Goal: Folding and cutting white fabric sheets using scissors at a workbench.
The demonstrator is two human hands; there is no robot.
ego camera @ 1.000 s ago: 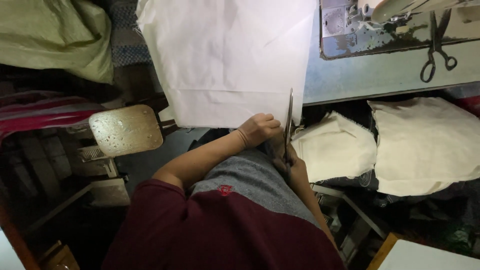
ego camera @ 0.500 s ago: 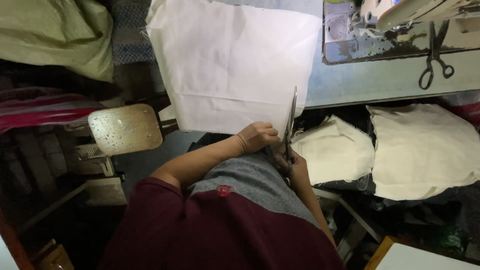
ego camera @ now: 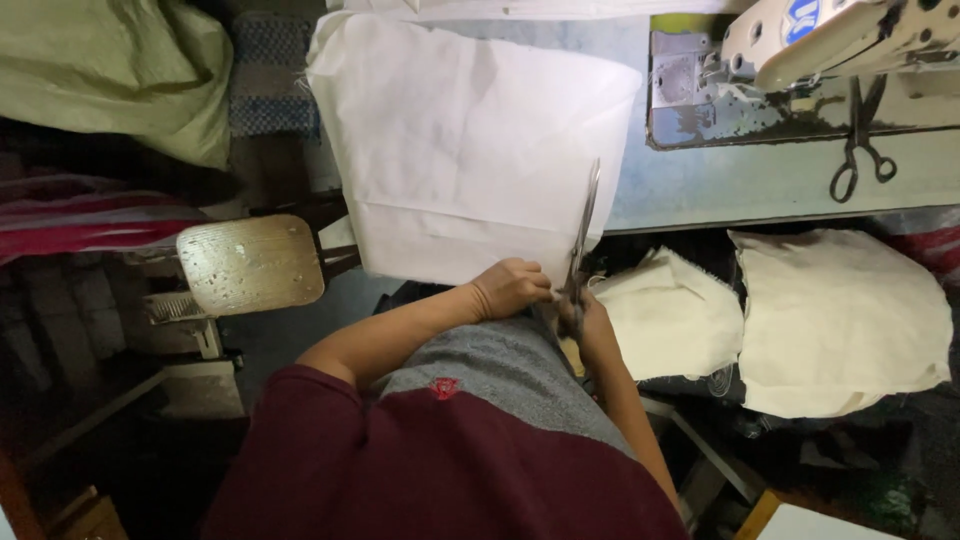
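Scissors (ego camera: 582, 235) along white cloth (ego camera: 465, 140) edge

Pale blue-grey desk (ego camera: 740, 185), white cloth (ego camera: 470, 140) spread over its left part and hung off the near edge, sewing machine (ego camera: 840, 35) at right, dark scissors (ego camera: 860, 145) lay beside it

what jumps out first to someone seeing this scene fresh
A big white cloth hangs over the table edge at centre, with long scissors in the right hand along its right side and the left hand at its hem. A sewing machine sits top right.
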